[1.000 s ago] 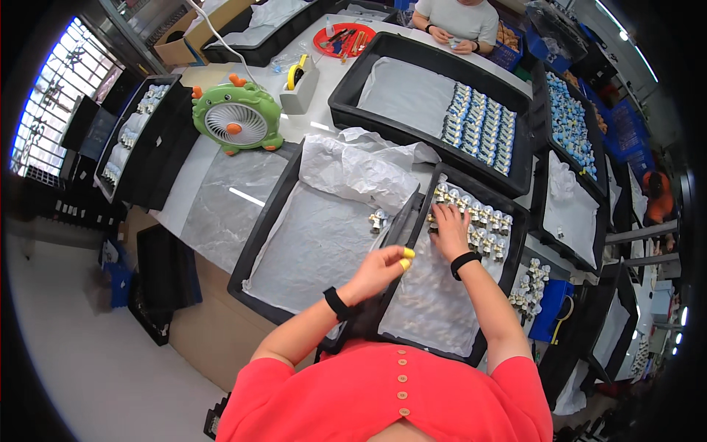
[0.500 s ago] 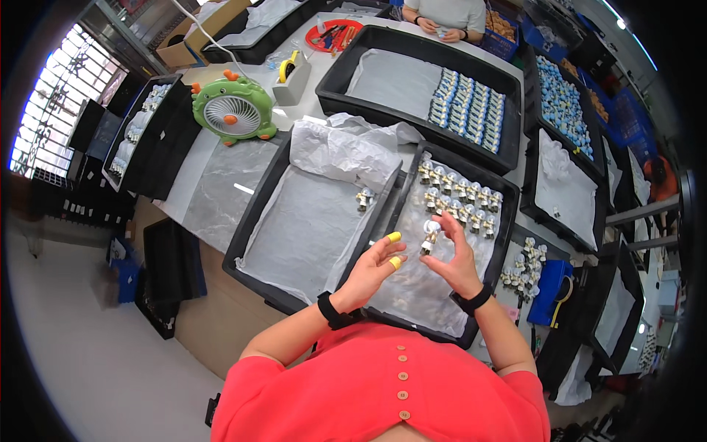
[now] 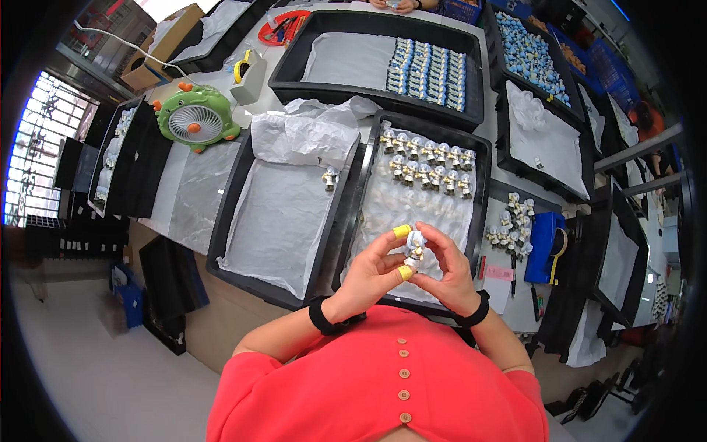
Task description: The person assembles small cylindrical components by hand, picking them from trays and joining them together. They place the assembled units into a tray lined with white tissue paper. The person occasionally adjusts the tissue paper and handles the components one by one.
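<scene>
Between my two hands is a small figurine (image 3: 414,250) with a pale blue-white head and gold and white body, held upright. The thumb and index finger of my left hand (image 3: 375,269), both in yellow finger cots, pinch its left side. My right hand (image 3: 449,272) grips it from the right with fingertips and thumb. Beneath my hands lies a black tray (image 3: 480,177) lined with thin white sheeting, with rows of similar figurines (image 3: 428,173) at its far end. To the left, a paper-lined black tray (image 3: 221,228) carries a single figurine (image 3: 330,178) near its right wall.
A green fan (image 3: 195,118) and a tape dispenser (image 3: 249,77) stand at the back left. Beyond lies a large tray (image 3: 283,77) with blue-white figurines in rows. On the right are loose figurines (image 3: 512,225), a blue box (image 3: 545,247) and more trays. A person's hands show at the far edge.
My left hand has come in and taken hold of the figurine, which only my right hand held before. Both hands are now together, and the view has shifted.
</scene>
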The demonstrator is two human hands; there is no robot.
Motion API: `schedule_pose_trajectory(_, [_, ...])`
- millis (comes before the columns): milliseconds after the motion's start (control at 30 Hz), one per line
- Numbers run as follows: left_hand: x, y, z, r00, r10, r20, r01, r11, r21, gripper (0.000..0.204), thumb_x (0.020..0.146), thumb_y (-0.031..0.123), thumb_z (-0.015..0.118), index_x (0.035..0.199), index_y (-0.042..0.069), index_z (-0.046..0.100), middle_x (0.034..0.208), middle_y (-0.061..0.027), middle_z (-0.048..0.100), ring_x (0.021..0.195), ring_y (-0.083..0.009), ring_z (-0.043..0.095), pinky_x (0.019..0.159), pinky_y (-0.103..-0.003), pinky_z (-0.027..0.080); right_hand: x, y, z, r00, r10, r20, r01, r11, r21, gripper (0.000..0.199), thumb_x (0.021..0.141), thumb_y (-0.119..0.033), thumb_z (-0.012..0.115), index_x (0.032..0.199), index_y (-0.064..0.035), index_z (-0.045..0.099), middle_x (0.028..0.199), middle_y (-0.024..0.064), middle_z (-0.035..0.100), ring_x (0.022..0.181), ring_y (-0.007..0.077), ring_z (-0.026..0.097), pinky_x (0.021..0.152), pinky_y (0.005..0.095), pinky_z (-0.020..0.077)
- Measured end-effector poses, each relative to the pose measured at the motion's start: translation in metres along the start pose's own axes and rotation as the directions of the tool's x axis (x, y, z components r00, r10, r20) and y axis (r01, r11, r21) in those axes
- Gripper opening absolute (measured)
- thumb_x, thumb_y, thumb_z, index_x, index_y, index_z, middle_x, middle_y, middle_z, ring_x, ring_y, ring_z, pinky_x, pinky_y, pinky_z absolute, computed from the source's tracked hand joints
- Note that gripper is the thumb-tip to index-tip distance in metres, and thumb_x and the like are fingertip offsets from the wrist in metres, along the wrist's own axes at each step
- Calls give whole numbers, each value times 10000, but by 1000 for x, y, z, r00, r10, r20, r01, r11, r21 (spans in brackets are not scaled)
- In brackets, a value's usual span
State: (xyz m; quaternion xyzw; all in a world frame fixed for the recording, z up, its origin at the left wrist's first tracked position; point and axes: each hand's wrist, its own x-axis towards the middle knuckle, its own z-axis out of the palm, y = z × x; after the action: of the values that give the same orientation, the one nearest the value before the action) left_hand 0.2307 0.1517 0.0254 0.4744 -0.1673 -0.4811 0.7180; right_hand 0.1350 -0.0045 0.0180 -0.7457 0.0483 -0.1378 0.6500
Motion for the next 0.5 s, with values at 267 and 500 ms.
schedule_pose_trajectory(267, [-11, 4, 14, 999, -29, -20, 28, 999, -46, 564, 827, 1, 633, 1308, 29, 339, 1217, -88, 419, 1084, -197, 524, 862, -314, 490, -15, -11, 0, 993, -122, 10, 121, 966, -230, 682, 664, -4, 743, 1261, -48, 416, 1274, 159, 474, 1172, 297, 484, 976, 357, 405])
schedule_pose_trajectory(500, [-14, -1, 21, 1000, -13, -15, 14, 998, 57, 542, 814, -17, 636, 1263, 28, 336, 1203, -85, 409, 1073, -207, 535, 874, -319, 494, -22, -13, -2, 968, -244, 60, 249, 909, -334, 636, 687, 15, 714, 1244, -45, 413, 1266, 164, 477, 1164, 311, 485, 964, 368, 414])
